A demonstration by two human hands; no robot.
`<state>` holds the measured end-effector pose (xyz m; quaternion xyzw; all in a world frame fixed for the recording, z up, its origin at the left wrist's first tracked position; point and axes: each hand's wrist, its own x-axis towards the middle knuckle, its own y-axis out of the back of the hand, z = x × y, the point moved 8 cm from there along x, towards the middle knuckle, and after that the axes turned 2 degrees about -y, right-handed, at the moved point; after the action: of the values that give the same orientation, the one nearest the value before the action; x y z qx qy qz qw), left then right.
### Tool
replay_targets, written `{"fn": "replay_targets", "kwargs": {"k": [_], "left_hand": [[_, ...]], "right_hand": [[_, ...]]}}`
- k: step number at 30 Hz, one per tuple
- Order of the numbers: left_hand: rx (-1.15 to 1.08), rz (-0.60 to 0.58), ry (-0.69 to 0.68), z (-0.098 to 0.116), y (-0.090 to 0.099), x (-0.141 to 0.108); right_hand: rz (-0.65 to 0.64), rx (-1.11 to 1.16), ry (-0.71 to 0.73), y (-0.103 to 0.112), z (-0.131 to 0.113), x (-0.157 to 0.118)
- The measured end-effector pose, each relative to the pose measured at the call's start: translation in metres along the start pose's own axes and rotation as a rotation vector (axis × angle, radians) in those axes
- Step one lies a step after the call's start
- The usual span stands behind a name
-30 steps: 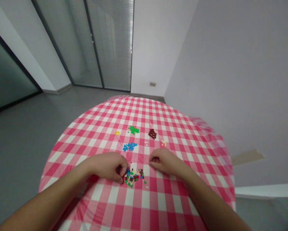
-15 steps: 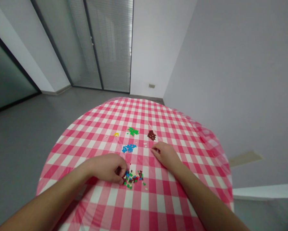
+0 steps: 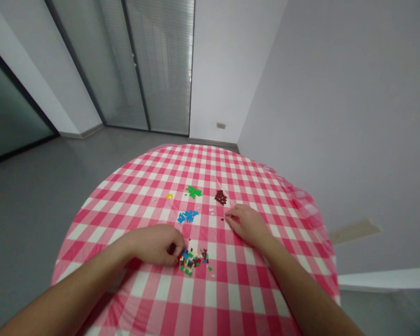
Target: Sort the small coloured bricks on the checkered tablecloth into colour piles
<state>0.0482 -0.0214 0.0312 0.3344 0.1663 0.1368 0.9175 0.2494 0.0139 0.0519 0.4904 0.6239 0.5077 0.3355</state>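
Looking down past a grey floor [image 3: 38, 196] and a glass partition with blinds [image 3: 160, 65], the view centres on a round table under a pink-and-white gingham cloth [image 3: 192, 312]. Sorted groups of small plastic bricks sit across its middle: a green group [image 3: 194, 192], a dark brown heap [image 3: 221, 198], a blue group [image 3: 188, 216] and a few yellow pieces [image 3: 168, 196]. Nearer the person lies a mixed pile of small bricks [image 3: 194, 261], spread wider than deep, with no clear long axis. The left hand [image 3: 155, 245] is the nearer, its curled fingertips at the pile's left edge; whether they pinch a brick is hidden. The right hand [image 3: 248, 225] lies up and right of the pile, fingers loosely curved, just below and right of the brown heap; whether it holds anything cannot be told.
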Motion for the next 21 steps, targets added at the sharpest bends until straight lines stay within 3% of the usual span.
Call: {"fn": "replay_targets", "kwargs": {"k": [21], "left_hand": [[-0.004,0.007,-0.001,0.001,0.000,-0.001]], "right_hand": [[-0.038,-0.054,-0.017,-0.015,-0.010,0.005]]}}
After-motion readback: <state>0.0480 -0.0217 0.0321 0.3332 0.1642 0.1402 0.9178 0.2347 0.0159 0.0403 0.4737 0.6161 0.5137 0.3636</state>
